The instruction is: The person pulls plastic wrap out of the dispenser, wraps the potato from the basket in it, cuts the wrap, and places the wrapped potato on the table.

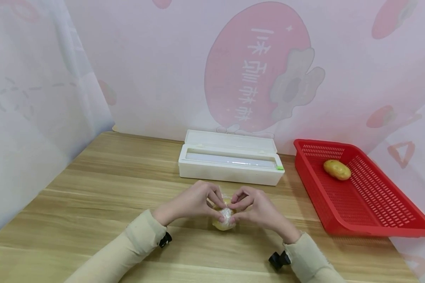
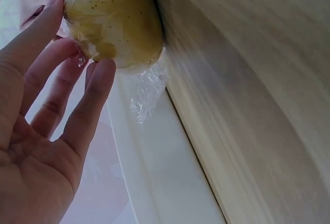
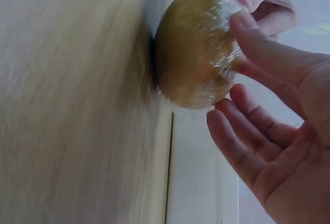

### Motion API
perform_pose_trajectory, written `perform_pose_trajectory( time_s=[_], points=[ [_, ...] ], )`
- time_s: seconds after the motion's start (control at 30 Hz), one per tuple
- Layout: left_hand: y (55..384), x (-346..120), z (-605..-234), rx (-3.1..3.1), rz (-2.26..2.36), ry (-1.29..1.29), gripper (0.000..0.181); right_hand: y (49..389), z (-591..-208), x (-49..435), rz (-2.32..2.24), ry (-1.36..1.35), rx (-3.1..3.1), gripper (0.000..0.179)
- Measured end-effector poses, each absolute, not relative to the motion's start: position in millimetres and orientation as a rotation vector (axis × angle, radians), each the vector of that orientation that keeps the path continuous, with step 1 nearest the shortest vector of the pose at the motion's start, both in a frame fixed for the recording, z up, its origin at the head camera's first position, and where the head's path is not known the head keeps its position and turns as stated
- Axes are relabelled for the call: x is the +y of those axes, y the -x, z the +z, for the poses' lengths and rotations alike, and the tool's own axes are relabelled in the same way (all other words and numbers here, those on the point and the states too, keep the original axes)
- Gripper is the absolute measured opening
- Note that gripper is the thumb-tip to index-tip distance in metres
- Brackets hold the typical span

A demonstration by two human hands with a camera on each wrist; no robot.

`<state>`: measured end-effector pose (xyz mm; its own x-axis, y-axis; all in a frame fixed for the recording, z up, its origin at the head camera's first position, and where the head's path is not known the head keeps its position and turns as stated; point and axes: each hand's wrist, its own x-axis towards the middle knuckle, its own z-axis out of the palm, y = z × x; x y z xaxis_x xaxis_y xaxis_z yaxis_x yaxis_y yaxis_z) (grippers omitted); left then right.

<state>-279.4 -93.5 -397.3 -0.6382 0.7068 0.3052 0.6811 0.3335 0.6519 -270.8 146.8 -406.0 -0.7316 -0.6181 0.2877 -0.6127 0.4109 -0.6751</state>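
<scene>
On the wooden table lies a yellow potato [image 1: 222,225] wrapped in clear cling film [image 2: 146,98], which is bunched on its top. My left hand [image 1: 202,199] holds the wrapped potato from the left, thumb and fingertips on the film. From the right, my right hand [image 1: 257,207] grips it the same way, its fingertips close to those of the left. In the left wrist view, a loose flap of film hangs off the far end of the potato. The right wrist view shows crinkled film under the thumb.
Behind the hands stands a white cling film box [image 1: 230,173], its lid up and a roll inside. At the right is a red plastic basket [image 1: 331,218] with another potato [image 1: 337,169] in it. A printed cloth [image 1: 156,78] hangs behind the table.
</scene>
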Motion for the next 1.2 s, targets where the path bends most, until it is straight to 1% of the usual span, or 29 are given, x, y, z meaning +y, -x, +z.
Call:
perform_pose_trajectory(
  time_s=[0.13, 0.27, 0.4, 0.5, 0.73, 1.2],
  points=[
    [280.9, -95.4, -399.7, 2.496, 1.248, -1.302, 0.024, 272.3, -408.9, 145.1, -1.306, 1.195, 2.611, 0.022],
    [281.6, -96.4, -399.6, 2.496, 1.244, -1.287, 0.025, 273.0, -407.0, 140.1, -1.347, 1.127, 2.625, 0.011],
    [282.7, -97.4, -399.7, 2.483, 1.246, -1.294, 0.026, 275.9, -405.4, 137.0, -1.316, 1.069, 2.685, 0.007],
    [284.5, -98.9, -400.8, 2.442, 1.257, -1.301, 0.027, 278.5, -405.4, 136.7, -1.300, 1.063, 2.703, 0.007],
    [287.6, -102.1, -401.8, 2.403, 1.204, -1.349, 0.040, 279.2, -406.4, 138.5, -1.321, 1.046, 2.682, 0.008],
    [288.0, -102.6, -399.7, 2.378, 1.183, -1.348, 0.039, 278.8, -407.8, 137.3, -1.346, 0.965, 2.688, 0.007]
  ],
)
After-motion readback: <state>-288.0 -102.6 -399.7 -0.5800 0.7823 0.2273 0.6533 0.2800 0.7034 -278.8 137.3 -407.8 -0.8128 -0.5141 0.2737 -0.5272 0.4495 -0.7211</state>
